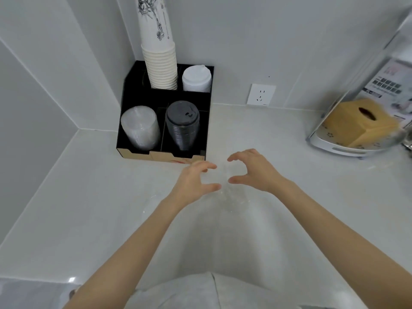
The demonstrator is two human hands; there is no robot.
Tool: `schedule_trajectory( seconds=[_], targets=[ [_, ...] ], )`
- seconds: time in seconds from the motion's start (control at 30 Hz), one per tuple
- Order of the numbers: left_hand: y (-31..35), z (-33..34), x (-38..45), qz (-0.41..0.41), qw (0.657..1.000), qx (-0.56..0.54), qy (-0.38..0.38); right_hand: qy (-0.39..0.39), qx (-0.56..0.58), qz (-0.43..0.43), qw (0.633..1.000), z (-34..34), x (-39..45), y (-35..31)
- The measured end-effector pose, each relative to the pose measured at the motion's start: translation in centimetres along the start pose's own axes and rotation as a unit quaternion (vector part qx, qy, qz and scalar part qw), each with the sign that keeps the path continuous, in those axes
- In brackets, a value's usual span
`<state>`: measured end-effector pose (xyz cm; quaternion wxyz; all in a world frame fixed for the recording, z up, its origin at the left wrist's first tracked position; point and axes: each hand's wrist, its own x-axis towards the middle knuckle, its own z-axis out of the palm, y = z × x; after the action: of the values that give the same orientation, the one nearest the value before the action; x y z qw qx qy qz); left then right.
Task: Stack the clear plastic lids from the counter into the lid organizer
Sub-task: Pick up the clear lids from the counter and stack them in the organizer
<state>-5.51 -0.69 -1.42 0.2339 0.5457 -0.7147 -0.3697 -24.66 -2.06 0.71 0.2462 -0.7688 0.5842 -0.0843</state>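
A faint, blurred bunch of clear plastic lids (226,192) lies on the white counter (100,197) just in front of the black lid organizer (142,98). My left hand (194,179) and my right hand (254,170) curve around the lids from either side, fingers apart. Whether they touch the lids I cannot tell. In the organizer's front left compartment stands a stack of clear lids (140,128).
The organizer also holds black lids (182,126) front right, white lids (196,79) back right and a tall stack of paper cups (159,63). A wall socket (260,94) sits behind. A tan tissue box (361,121) rests on a metal rack (338,149) at right.
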Motion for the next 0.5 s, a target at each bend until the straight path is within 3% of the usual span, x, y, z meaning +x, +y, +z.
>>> schedule_trajectory(
  seconds=[0.5],
  targets=[
    [-1.3,5.9,-0.8,-0.033,0.99,0.088,-0.106,-0.063,-0.045,0.05,0.996,5.3,-4.5,4.2]
  ],
)
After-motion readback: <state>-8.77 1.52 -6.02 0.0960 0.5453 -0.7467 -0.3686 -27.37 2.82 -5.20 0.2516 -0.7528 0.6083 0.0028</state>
